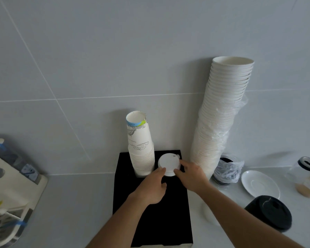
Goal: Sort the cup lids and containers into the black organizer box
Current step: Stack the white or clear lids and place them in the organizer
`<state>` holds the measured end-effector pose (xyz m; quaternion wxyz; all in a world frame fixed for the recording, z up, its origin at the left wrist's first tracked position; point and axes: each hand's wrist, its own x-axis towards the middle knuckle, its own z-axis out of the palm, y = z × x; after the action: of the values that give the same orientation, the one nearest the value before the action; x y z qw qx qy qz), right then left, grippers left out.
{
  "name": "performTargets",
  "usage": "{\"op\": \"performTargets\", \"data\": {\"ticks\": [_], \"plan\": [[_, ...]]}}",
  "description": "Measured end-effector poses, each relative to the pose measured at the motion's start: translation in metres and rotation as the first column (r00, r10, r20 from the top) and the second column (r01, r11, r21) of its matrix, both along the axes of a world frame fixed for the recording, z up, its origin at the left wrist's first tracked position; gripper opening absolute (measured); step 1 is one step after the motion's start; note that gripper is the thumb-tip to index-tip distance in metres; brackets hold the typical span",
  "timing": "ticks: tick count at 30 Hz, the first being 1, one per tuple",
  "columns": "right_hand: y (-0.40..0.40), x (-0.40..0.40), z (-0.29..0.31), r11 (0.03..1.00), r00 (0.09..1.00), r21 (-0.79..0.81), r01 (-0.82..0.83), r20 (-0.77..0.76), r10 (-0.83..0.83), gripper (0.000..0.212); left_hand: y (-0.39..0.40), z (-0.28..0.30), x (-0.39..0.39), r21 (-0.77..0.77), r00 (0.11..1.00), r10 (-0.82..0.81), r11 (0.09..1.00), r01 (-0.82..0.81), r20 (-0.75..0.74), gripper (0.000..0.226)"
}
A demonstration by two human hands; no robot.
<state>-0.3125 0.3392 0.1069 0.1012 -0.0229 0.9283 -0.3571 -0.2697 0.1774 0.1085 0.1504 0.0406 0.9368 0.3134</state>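
Both hands hold a round white plastic cup lid [168,164] over the back right part of the black rectangular organizer box [150,221], which stands on the pale grey counter [79,203] against the tiled wall. The left hand [153,187] curls its fingers round the lid's near left edge; the right hand [191,176] pinches the right edge between thumb and fingers. Whether more lids sit beneath the top one is hard to tell.

Just left of the lid, a stack of white printed paper cups [140,145] stands in the box's back left part. To the right of the box, a tall stack of plain white paper bowls [220,119], partly in clear plastic wrap, leans against the wall. Beside its foot lie black lids in a clear bag [227,170], then a white saucer [259,184] and a stack of black plastic lids [270,212] nearer the camera.
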Motion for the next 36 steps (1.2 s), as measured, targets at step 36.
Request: {"op": "performTargets", "data": {"ticks": [36], "plan": [[0.241,0.203,0.065,0.250,0.851,-0.827,0.504,0.427,-0.305,0.031,0.101,0.053,0.166,0.817,0.807,0.245,0.089,-0.570,0.537,0.022]]}}
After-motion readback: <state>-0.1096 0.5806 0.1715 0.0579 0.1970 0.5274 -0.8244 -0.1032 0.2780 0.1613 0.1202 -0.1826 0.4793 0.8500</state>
